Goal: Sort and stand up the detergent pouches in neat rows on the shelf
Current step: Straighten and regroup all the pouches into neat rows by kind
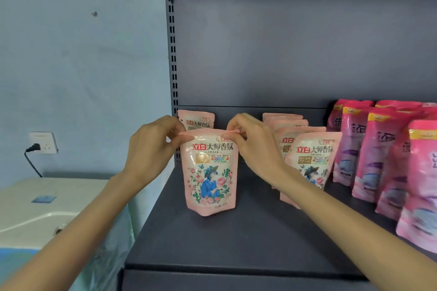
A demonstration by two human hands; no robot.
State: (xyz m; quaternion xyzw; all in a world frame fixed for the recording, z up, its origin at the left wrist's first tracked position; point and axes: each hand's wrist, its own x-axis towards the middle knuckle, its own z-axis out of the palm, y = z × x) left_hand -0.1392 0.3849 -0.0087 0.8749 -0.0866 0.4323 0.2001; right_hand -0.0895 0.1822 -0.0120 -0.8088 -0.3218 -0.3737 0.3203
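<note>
A pale pink detergent pouch (210, 172) with a floral picture stands upright on the dark grey shelf (212, 238), near its left end. My left hand (151, 149) pinches its top left corner and my right hand (250, 142) pinches its top right corner. Behind it stands another pale pink pouch (197, 120), mostly hidden. To the right, a row of several matching pale pink pouches (312, 156) runs front to back, the front one leaning left. Farther right stand rows of several deep pink pouches (376, 156).
The shelf's slotted upright (173, 66) rises at the left, with the back panel behind. Left of the shelf are a blue wall with a socket (45, 143) and a white appliance (47, 205) below. Bare shelf surface lies in front of the held pouch.
</note>
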